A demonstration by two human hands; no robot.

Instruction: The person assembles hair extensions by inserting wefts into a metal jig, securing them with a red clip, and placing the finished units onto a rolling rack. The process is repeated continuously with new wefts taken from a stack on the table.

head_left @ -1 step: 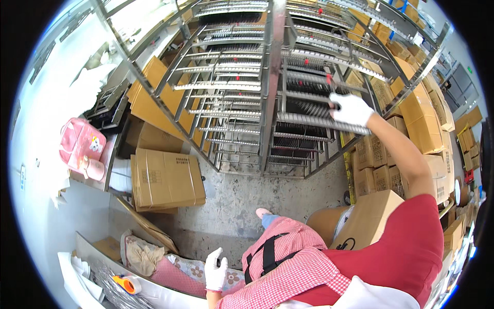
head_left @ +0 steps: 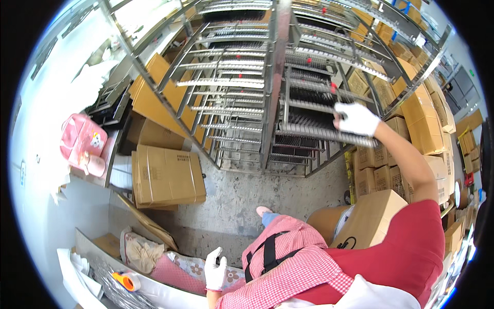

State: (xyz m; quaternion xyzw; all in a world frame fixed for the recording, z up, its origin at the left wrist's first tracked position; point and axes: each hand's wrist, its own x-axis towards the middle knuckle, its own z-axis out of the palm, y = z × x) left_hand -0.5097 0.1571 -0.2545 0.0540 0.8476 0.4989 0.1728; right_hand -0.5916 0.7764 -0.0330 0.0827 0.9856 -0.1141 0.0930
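Note:
My right hand (head_left: 357,119), in a white glove, reaches to the right side of a tall metal rack (head_left: 278,77). Its fingers are bent together at the outer end of a slotted rack shelf (head_left: 329,133), closed on it as far as I can see; the exact grip is partly hidden. Dark comb-like rows and a red tag (head_left: 333,88) show just behind it. Low in front of my body, my left hand (head_left: 214,270) is also gloved, with dark fingertips. Its thumb and fingers are loosely bent and apart, with nothing visible between them.
Flattened cartons (head_left: 170,177) stand left of the rack. A pink bag (head_left: 82,139) sits on the left table. Stacked boxes (head_left: 419,121) line the right, and a carton (head_left: 368,219) stands beside me. Orange tape (head_left: 125,281) lies at lower left.
The slotted shelf and its red tag have shifted slightly toward me, together with my right hand. My left hand stays almost in place. The whole view has moved a little.

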